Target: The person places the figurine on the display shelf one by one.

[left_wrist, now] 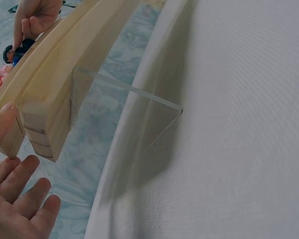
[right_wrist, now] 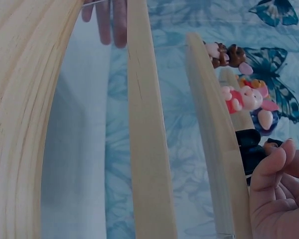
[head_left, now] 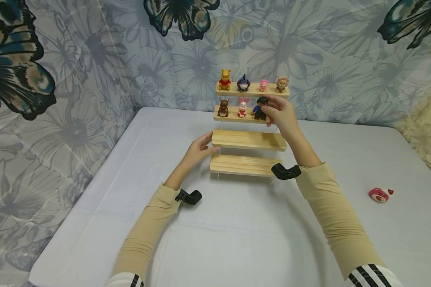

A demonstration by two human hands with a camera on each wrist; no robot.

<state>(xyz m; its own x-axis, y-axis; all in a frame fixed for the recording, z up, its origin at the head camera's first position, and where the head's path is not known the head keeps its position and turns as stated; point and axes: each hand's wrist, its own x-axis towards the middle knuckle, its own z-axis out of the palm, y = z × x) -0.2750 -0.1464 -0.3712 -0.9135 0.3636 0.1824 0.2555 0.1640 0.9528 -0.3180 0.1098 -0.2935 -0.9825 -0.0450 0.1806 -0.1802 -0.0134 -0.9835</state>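
A four-step wooden display stand rises from the table. My right hand pinches a black-haired figurine in blue and black, upright at the right part of the second step from the top. In the right wrist view my right hand has thumb and finger at its head. My left hand holds the stand's left end near the third step; in the left wrist view the thumb and a finger of my left hand touch a board's end. Beside the figurine stand a piglet figurine and a brown kangaroo-like figurine.
On the top step are a yellow bear, a blue-grey donkey, a small pink figurine and a tan figurine. A pink figurine lies on the white-covered table at the right. Behind hangs a flowered backdrop.
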